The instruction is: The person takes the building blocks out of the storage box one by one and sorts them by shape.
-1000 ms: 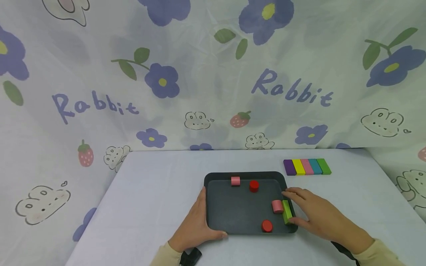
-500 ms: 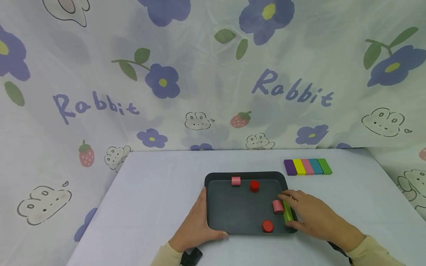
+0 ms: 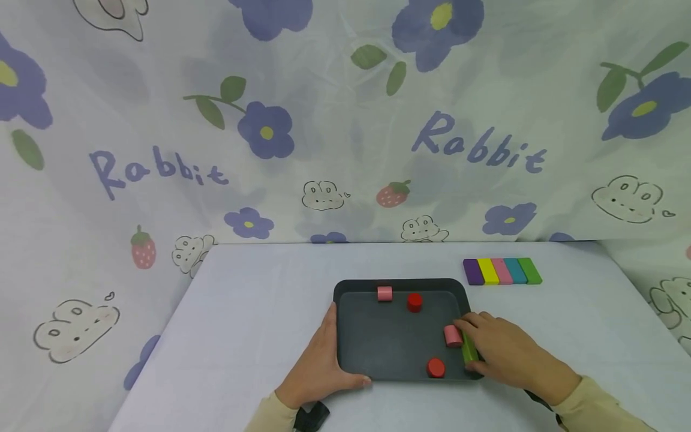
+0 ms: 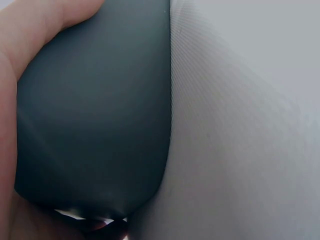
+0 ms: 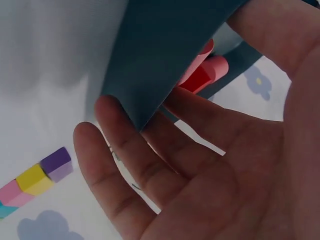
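Note:
A dark grey baking tray [image 3: 388, 342] lies on the white table. My left hand [image 3: 318, 360] holds its front left corner, fingers along the left side and thumb at the front edge. At the right wall, my right hand [image 3: 507, 348] pinches a long green block [image 3: 469, 352] between thumb and fingers, reaching over the rim. The other fingers stay outside the wall in the right wrist view. A pink cylinder [image 3: 453, 336] lies on its side beside the green block. Elsewhere in the tray are another pink cylinder [image 3: 385, 293], a red cylinder [image 3: 414, 302] and a second red cylinder [image 3: 435, 367].
Behind the tray at the right, several coloured blocks form a row, from a purple block [image 3: 473, 272] to a green one [image 3: 529, 271]. A patterned cloth [image 3: 345, 138] hangs behind the table [image 3: 259, 300].
My right hand has moved inward over the tray's right rim and taken hold of the green block. My left hand has stayed at the corner.

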Demonstrator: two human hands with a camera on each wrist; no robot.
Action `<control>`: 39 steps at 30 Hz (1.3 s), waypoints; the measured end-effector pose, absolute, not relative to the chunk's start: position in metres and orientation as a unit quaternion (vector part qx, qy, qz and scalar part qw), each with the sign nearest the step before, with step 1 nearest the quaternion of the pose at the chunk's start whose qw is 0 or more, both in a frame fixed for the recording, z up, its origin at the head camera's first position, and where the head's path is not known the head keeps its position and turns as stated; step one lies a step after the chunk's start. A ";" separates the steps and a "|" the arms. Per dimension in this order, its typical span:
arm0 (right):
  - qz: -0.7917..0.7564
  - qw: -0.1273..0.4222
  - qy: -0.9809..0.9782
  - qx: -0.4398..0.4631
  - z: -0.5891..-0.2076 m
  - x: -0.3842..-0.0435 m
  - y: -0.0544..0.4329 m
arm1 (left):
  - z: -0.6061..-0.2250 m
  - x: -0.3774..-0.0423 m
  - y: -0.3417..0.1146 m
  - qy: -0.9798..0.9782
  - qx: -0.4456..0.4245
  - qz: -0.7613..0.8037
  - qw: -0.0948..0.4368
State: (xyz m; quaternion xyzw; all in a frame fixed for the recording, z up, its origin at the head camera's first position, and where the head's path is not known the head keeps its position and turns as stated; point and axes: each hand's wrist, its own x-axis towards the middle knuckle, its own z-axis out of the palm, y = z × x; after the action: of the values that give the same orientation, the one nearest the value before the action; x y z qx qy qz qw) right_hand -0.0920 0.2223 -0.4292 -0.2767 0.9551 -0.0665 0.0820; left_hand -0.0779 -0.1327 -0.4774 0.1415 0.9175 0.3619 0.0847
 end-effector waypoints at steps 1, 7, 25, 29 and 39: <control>-0.065 0.086 0.955 -0.275 -0.429 -0.093 0.221 | -0.477 -0.078 -0.133 0.917 0.143 0.363 0.085; -0.059 0.096 0.955 -0.274 -0.428 -0.093 0.218 | -0.477 -0.079 -0.132 0.916 0.143 0.363 0.090; -0.052 0.117 0.955 -0.267 -0.418 -0.096 0.216 | -0.479 -0.079 -0.132 0.918 0.145 0.361 0.083; -0.063 0.115 0.956 -0.262 -0.412 -0.096 0.219 | -0.479 -0.079 -0.132 0.919 0.142 0.357 0.086; -0.074 0.097 0.952 -0.281 -0.405 -0.098 0.229 | -0.478 -0.079 -0.132 0.920 0.139 0.357 0.085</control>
State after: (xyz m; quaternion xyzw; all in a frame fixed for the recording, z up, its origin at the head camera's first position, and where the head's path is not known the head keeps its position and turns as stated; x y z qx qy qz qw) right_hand -0.0976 0.2292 -0.4048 -0.2805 0.9520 -0.0742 0.0973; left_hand -0.0785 -0.1321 -0.4779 0.1387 0.9197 0.3572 0.0850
